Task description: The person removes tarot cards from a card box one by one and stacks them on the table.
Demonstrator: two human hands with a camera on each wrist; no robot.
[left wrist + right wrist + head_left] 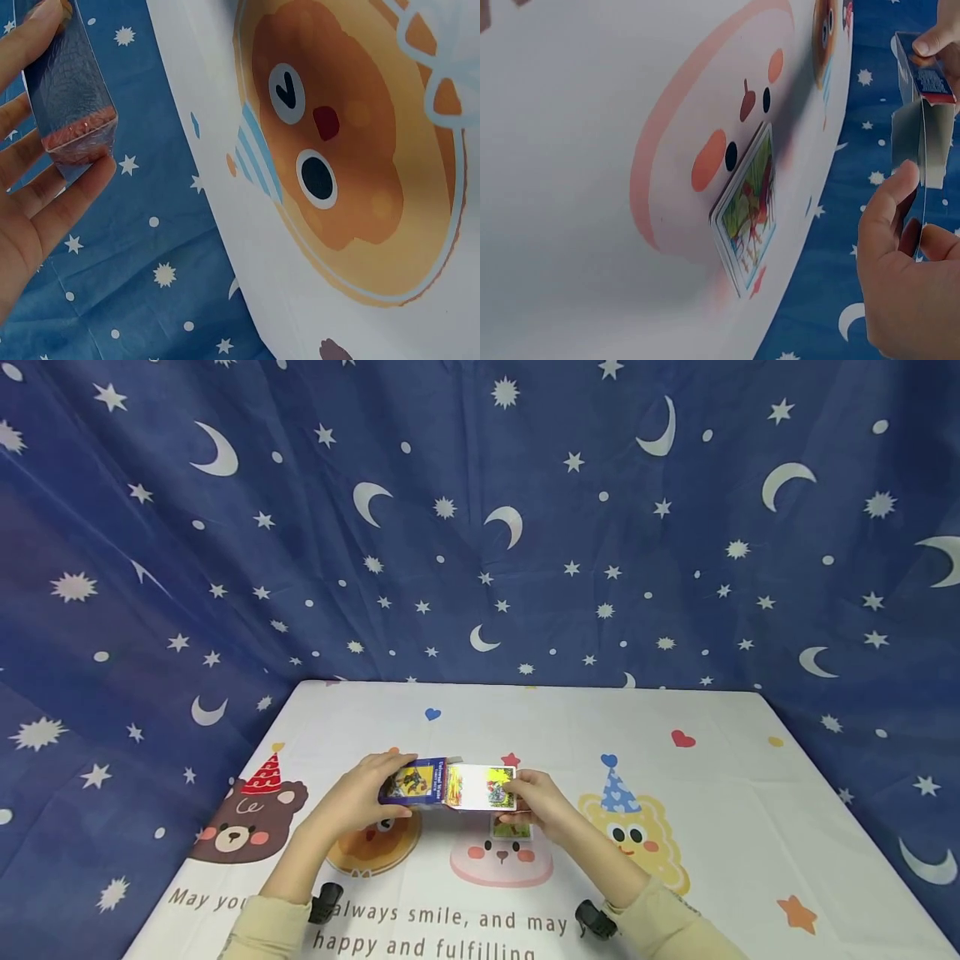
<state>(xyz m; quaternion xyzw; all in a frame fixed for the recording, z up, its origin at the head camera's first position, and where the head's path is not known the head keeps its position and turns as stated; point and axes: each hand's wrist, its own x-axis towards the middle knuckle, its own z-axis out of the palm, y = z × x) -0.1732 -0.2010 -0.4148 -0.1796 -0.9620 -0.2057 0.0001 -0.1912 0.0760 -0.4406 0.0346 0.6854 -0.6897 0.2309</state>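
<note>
My left hand (367,789) grips a small blue card box (417,782) with a yellow picture and "Universal Waite" lettering. In the left wrist view the fingers wrap the box (75,97), whose end has a red band under clear, shiny wrap. My right hand (542,802) pinches the right end of a white-faced card (476,787) with coloured pictures, held at the box's open end. The right wrist view shows the box (930,82) with its flaps out; how far the card sits inside is hidden. Below, a small stack of picture cards (748,214) lies on the table.
A white tablecloth (720,793) printed with cartoon faces and lettering covers the table. Behind it hangs a blue curtain (465,593) with moons and stars. Black wrist devices (326,903) sit by both sleeves.
</note>
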